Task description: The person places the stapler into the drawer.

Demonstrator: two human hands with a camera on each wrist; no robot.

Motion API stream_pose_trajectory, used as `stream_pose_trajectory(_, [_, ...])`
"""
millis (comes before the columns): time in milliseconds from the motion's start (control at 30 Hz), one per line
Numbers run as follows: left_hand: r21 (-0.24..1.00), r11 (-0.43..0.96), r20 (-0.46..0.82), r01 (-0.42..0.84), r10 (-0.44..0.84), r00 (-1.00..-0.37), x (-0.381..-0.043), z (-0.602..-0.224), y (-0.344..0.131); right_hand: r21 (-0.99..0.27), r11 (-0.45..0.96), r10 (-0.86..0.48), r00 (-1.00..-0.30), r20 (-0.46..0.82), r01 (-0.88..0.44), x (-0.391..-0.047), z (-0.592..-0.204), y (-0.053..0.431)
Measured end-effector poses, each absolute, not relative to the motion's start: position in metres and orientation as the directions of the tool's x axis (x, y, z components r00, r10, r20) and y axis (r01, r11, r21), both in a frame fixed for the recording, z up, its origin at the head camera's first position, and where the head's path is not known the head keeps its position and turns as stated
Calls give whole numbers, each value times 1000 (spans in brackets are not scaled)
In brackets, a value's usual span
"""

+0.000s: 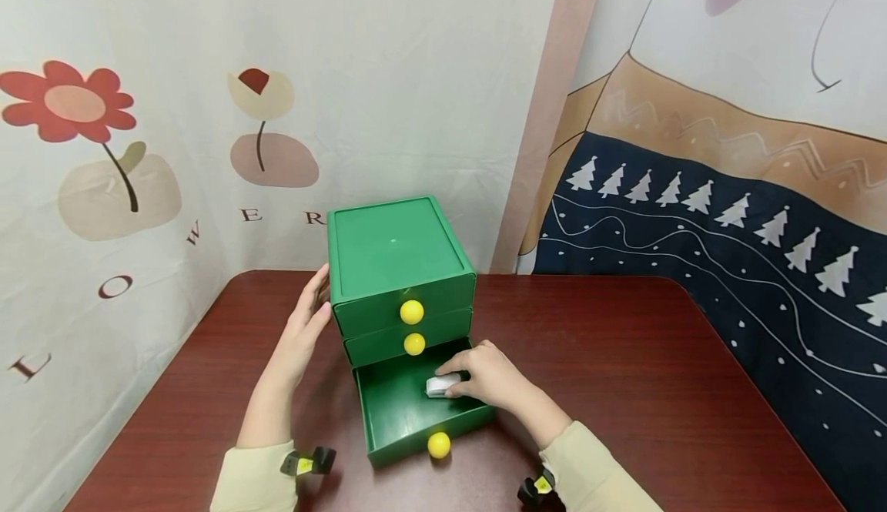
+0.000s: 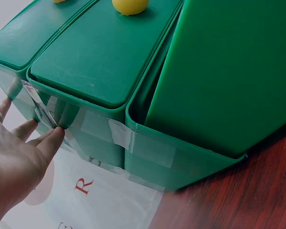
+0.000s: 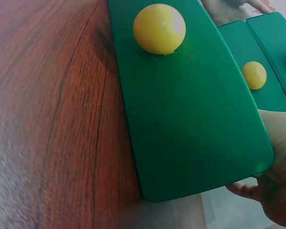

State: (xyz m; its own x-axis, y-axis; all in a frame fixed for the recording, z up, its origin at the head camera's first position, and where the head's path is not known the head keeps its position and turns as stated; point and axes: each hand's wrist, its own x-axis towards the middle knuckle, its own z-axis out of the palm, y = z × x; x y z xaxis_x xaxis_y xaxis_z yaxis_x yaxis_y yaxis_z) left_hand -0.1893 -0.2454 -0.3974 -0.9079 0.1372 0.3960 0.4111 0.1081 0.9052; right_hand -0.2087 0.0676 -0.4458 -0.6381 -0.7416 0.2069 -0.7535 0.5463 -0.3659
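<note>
A green drawer cabinet [image 1: 402, 246] with round yellow knobs stands on the table. Its bottom drawer [image 1: 388, 419] is pulled out, while the two drawers above it are closed. Inside that drawer, my right hand [image 1: 488, 377] pinches a small white block-like object [image 1: 442, 385] between thumb and fingers; its exact kind is unclear. In the right wrist view the drawer front [image 3: 195, 124] hides the object and part of the hand. My left hand [image 1: 305, 335] touches the cabinet's left side with extended fingers [image 2: 52, 140], beside clear tape on the wall.
The dark red wooden table [image 1: 589, 343] extends to both sides of the cabinet. Behind it hangs a pale curtain [image 1: 416, 73] with printed flowers and letters. A dark blue fabric [image 1: 624, 227] with white trees hangs at the right.
</note>
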Motion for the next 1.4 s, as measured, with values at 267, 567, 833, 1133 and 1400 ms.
stream_pose_trajectory(267, [909,113,384,400,138,-913,-189,-397,-245,-455,515,-702,-662,263,-727,-200,-442,75])
stream_pose_trajectory(567, [910,114,383,399,138,-913,-189,-397,-245,-421,472,-626,-631,458,-774,-186,-439,86])
stream_pose_trajectory(833, [908,109,389,405,142,-910,-190,-398,-246,-413,369,-585,-554,592,-832,-163,-443,92])
stream_pose_trajectory(1133, [908,110,389,405,140,-910,-190,-397,-245,-296,240,-606,-381,698,-924,-141,-450,91])
stream_pose_trajectory(1400, [908,111,389,405,140,-911,-190,-398,-246,-400,199,-695,-416,586,-895,-127,-462,90])
